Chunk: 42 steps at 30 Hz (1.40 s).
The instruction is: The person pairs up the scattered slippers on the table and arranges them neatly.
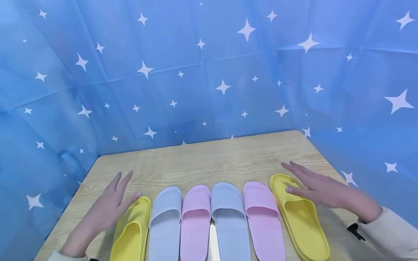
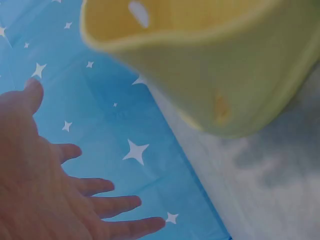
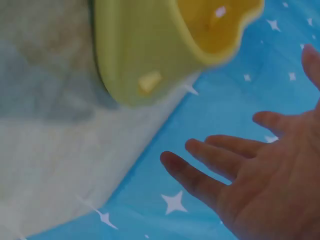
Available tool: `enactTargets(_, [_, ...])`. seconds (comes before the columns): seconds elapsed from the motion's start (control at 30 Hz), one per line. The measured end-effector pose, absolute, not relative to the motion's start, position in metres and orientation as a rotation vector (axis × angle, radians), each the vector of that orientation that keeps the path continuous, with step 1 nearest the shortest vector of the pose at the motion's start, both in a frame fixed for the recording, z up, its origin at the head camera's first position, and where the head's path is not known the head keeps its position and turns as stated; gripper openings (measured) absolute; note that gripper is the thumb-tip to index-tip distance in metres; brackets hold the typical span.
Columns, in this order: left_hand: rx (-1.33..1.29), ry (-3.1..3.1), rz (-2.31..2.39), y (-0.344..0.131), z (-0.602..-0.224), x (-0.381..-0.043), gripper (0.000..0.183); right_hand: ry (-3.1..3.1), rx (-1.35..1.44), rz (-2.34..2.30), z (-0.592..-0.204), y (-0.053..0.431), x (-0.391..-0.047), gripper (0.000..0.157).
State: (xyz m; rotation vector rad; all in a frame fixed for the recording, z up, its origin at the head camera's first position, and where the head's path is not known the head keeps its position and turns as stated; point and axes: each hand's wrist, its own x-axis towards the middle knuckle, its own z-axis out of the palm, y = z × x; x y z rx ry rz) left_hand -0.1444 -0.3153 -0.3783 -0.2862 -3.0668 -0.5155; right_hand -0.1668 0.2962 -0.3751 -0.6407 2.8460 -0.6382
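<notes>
Several slippers lie side by side in a row along the near part of the table in the head view. At the left end is a yellow slipper (image 1: 132, 232), then a grey-blue slipper (image 1: 165, 221), a pink slipper (image 1: 196, 224), another grey-blue slipper (image 1: 230, 221) and another pink slipper (image 1: 263, 221). A second yellow slipper (image 1: 298, 217) ends the row at the right. My left hand (image 1: 107, 206) is beside the left yellow slipper, fingers spread and holding nothing. My right hand (image 1: 318, 186), likewise empty with straight fingers, overlaps the toe of the right yellow slipper.
The slippers are on a light wood-grain table (image 1: 202, 163). A blue cloth (image 1: 183, 94) with white stars hangs behind it and at both sides. A pale strip (image 1: 213, 243) shows between the middle pink and grey-blue slippers.
</notes>
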Motion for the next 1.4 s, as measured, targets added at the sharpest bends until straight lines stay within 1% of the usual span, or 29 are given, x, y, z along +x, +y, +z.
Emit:
enactTargets(0.2, [-0.244, -3.208, -0.55, -0.308, -0.396, -0.124, 0.082, 2.787, -0.605, -0.651, -0.391, 0.293, -0.15, 0.073])
enactTargets(0.3, [-0.216, -3.302, -0.64, -0.306, -0.402, -0.113, 0.084, 2.776, -0.593, -0.637, -0.396, 0.29, -0.144, 0.071])
enactTargets(0.4, [-0.209, -3.369, -0.696, -0.304, -0.407, -0.106, 0.086, 2.787, -0.58, -0.643, -0.402, 0.288, -0.137, 0.069])
enactTargets(0.5, [-0.206, -3.414, -0.669, -0.302, -0.413, -0.102, 0.089, 2.817, -0.595, -0.634, -0.409, 0.286, -0.133, 0.071])
enactTargets(0.57, [-0.188, -3.43, -0.63, -0.3, -0.416, -0.101, 0.093, 2.862, -0.616, -0.597, -0.414, 0.284, -0.132, 0.074])
enactTargets(0.67, [-0.159, -3.43, -0.571, -0.298, -0.421, -0.102, 0.104, 2.931, -0.612, -0.534, -0.421, 0.28, -0.13, 0.078])
enactTargets(0.8, [-0.138, -3.432, -0.537, -0.299, -0.426, -0.1, 0.114, 2.966, -0.581, -0.506, -0.427, 0.275, -0.129, 0.078])
enactTargets(1.03, [-0.205, -3.417, -0.566, -0.304, -0.429, -0.098, 0.103, 2.97, -0.573, -0.535, -0.434, 0.272, -0.126, 0.075])
enactTargets(1.27, [-0.005, -3.478, -0.48, -0.3, -0.426, -0.102, 0.106, 2.996, -0.584, -0.504, -0.433, 0.276, -0.129, 0.076])
enactTargets(1.4, [0.027, -3.474, -0.446, -0.301, -0.425, -0.104, 0.107, 2.996, -0.597, -0.504, -0.432, 0.277, -0.134, 0.076])
